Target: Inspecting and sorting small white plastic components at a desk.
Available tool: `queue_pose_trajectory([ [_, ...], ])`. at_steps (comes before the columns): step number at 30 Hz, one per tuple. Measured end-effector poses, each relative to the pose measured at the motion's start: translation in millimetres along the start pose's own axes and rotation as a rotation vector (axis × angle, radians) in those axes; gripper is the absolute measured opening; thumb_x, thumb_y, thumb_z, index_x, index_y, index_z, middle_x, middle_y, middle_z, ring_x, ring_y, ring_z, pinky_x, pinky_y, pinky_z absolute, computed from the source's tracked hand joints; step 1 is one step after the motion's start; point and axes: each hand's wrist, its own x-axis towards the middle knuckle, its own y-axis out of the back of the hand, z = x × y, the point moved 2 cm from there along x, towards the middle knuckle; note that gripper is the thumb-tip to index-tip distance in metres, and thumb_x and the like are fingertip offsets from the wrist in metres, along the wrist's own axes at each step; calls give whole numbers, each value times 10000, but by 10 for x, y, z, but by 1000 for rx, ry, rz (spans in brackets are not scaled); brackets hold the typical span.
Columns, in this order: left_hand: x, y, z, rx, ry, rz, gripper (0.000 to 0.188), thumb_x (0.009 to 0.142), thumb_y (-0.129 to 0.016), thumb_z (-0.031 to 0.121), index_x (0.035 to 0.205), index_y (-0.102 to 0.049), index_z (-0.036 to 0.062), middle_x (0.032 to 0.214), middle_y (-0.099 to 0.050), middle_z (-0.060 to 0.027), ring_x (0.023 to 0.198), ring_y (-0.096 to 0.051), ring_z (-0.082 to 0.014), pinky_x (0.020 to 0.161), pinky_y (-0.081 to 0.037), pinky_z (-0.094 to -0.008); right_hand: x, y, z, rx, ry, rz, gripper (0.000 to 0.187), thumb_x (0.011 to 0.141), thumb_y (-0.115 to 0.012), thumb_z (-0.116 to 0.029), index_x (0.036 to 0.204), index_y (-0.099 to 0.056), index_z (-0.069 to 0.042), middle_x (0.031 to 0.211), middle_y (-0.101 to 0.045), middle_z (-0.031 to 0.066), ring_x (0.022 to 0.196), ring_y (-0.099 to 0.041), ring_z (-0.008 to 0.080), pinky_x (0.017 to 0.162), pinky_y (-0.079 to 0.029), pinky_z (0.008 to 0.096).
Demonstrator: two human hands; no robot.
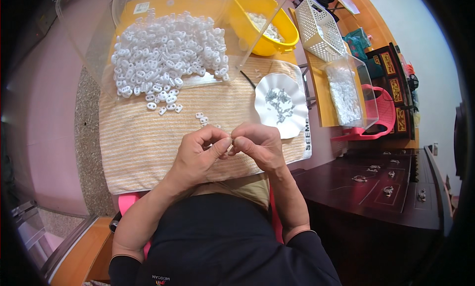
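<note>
Over the near part of a striped towel (143,152), my left hand (200,150) and my right hand (260,145) meet fingertip to fingertip. Both are closed in a pinch around something tiny, mostly hidden by the fingers. Just beyond them lie a few small white oval pieces (203,119), each with two holes. A big heap of the same white pieces (168,53) spills out of a clear plastic bin (94,53) at the far left. Right of my hands, a white scalloped dish (292,125) holds many small grey parts (281,105).
A yellow basin (240,29) with pale pieces stands at the far side, near a thin black stick (247,79). To the right are a white perforated basket (319,31), a clear box (368,95) of white pieces, a pink chair (388,113) and a dark cabinet (366,187).
</note>
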Motion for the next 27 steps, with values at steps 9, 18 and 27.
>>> queue_pose_trajectory([
  [9, -28, -51, 82, 465, -364, 175, 89, 901, -633, 81, 932, -608, 1, 838, -570, -83, 742, -606, -169, 647, -495, -271, -4, -73, 66, -106, -80, 65, 186, 953, -597, -139, 932, -607, 46, 807, -639, 54, 728, -641, 113, 659, -542, 239],
  [18, -22, -67, 117, 618, -488, 265, 72, 864, -653, 65, 896, -610, 16, 806, -565, -105, 692, -580, -222, 608, -464, -316, 21, -106, 101, -165, 5, 83, 138, 963, -562, -88, 946, -591, 45, 815, -638, 62, 755, -643, 108, 675, -530, 230],
  [27, -34, -73, 96, 597, -460, 264, 62, 870, -638, 53, 894, -602, 8, 812, -563, -109, 698, -580, -222, 614, -463, -319, -22, -106, 101, -204, -10, 81, 77, 946, -554, -29, 964, -583, 40, 839, -629, 68, 758, -647, 114, 684, -536, 238],
])
